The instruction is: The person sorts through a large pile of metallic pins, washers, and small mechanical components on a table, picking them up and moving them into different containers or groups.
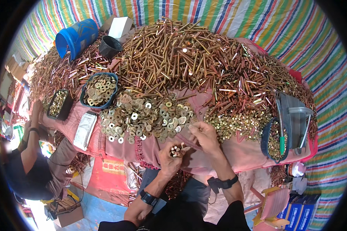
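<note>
My left hand (169, 158) is closed round a bundle of brass-coloured metal bolts (177, 150), their ends pointing up. Just to its right and a little farther off, my right hand (204, 135) has its fingertips drawn together, and anything in them is too small to make out. Beyond the left hand spreads a heap of flat washers (150, 115) on the pink cloth (119, 152). Small brass-coloured nuts (235, 127) lie loose to the right of my right hand.
A large mound of long bolts (173, 57) covers the back. A blue basin of washers (100, 91), a black tray of nuts (58, 104) and a blue bucket (77, 38) stand left. At right are a basket of nuts (274, 140) and a grey scoop-like container (297, 119). Another person (31, 158) sits at left.
</note>
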Tool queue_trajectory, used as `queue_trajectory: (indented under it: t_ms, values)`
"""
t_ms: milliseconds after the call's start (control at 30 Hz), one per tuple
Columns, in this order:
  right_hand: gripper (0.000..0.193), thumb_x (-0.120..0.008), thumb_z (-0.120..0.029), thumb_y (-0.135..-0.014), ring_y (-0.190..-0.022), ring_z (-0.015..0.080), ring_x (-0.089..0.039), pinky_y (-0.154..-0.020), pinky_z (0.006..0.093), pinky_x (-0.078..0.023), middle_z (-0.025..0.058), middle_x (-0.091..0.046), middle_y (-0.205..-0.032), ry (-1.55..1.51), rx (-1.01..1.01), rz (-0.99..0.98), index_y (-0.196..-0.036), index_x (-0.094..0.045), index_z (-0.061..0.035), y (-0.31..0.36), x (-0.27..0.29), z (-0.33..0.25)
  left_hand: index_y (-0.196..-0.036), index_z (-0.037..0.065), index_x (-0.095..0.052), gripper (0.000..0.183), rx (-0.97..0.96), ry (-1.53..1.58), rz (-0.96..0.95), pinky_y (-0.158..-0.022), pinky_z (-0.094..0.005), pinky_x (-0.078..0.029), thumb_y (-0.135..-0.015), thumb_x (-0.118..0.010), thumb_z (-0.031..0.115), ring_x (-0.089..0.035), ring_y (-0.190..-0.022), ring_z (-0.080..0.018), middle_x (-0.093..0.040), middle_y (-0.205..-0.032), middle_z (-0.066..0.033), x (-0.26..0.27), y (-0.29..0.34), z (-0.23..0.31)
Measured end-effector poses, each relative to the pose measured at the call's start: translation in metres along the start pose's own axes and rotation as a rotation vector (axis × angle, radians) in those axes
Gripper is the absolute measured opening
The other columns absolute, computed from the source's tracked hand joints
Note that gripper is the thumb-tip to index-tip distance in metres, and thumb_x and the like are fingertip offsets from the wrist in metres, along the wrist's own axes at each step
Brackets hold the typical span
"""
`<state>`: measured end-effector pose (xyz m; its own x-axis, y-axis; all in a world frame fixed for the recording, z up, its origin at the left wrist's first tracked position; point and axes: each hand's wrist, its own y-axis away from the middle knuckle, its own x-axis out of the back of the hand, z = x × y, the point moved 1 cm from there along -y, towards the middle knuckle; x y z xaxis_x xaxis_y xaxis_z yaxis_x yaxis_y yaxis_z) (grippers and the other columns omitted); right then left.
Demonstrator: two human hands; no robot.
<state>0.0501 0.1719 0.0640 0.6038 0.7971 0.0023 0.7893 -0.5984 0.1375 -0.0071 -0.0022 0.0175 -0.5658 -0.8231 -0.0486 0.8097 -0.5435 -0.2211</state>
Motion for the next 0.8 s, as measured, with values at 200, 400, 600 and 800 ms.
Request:
queue_trajectory:
  t_ms: [200,400,600,800]
  values:
    - [0.023,-0.075,-0.022,-0.102,-0.062,0.0085,-0.068,-0.052,0.0207,-0.052,0.0087,-0.076,-0.086,-0.047,-0.163,-0.273,-0.101,-0.072,0.0007,0.042,0.004,-0.02,-0.102,0.0,-0.068,0.025,-0.174,-0.116,-0.014,-0.07,-0.0335,-0.055,-0.079,-0.075,-0.007,-0.07,-0.079,-0.0227,-0.071,-0.092,-0.0118,-0.001,0.001,0.002]
    - [0.026,-0.077,-0.024,-0.1,-0.061,0.0085,-0.066,-0.051,0.0213,-0.051,0.0079,-0.075,-0.085,-0.104,-0.211,-0.165,-0.099,-0.071,0.0007,0.051,-0.007,-0.024,-0.098,0.001,-0.068,0.025,-0.2,-0.068,-0.021,-0.072,-0.0362,-0.054,-0.074,-0.071,-0.007,-0.069,-0.081,-0.0273,-0.069,-0.092,-0.0123,-0.001,-0.001,0.0]
    - [0.034,-0.08,-0.031,-0.097,-0.06,0.0086,-0.066,-0.05,0.0239,-0.051,0.0053,-0.071,-0.077,-0.003,-0.204,-0.132,-0.098,-0.07,0.0012,0.06,-0.011,-0.03,-0.094,0.001,-0.066,0.02,-0.182,-0.172,-0.037,-0.068,-0.0362,-0.051,-0.075,-0.07,-0.002,-0.066,-0.076,-0.0266,-0.065,-0.086,-0.0114,0.001,0.001,0.005]
    - [0.022,-0.078,-0.022,-0.097,-0.06,0.0141,-0.065,-0.054,0.0292,-0.051,0.0079,-0.071,-0.081,0.281,-0.033,0.071,-0.104,-0.071,-0.0019,0.046,0.003,-0.032,-0.095,0.001,-0.066,0.021,-0.199,-0.208,-0.049,-0.066,-0.0345,-0.048,-0.082,-0.082,0.0,-0.061,-0.072,-0.0223,-0.061,-0.084,-0.009,0.003,-0.002,0.0]
